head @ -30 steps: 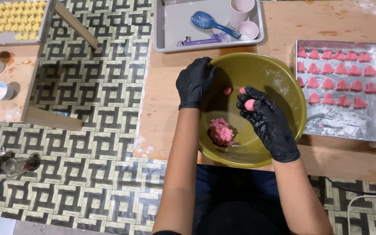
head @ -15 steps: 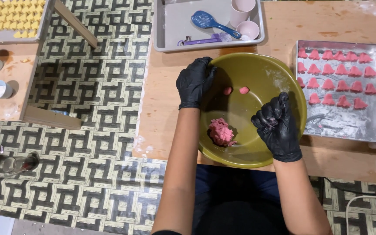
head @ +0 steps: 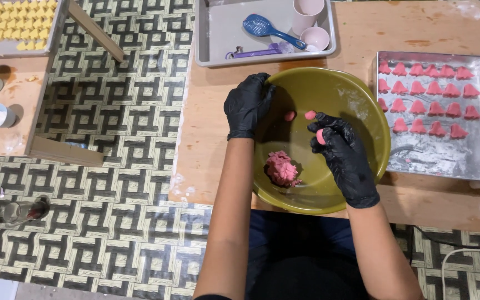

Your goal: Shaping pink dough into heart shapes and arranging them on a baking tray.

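Looking down from the head view, I see my left hand in a black glove (head: 246, 105) curled over the rim of the round olive-green plastic bowl (head: 356, 100), gripping it. My right gloved hand (head: 343, 153) is closed around a small pink dough piece (head: 320, 136) inside the bowl. 2 more small pink pieces (head: 290, 115) lie near it, and a crumbly pink dough lump (head: 281, 168) sits on the bowl's bottom

Wooden tables (head: 445, 22) on seemingly vinyl, geometric-patterned floor (head: 112, 239).
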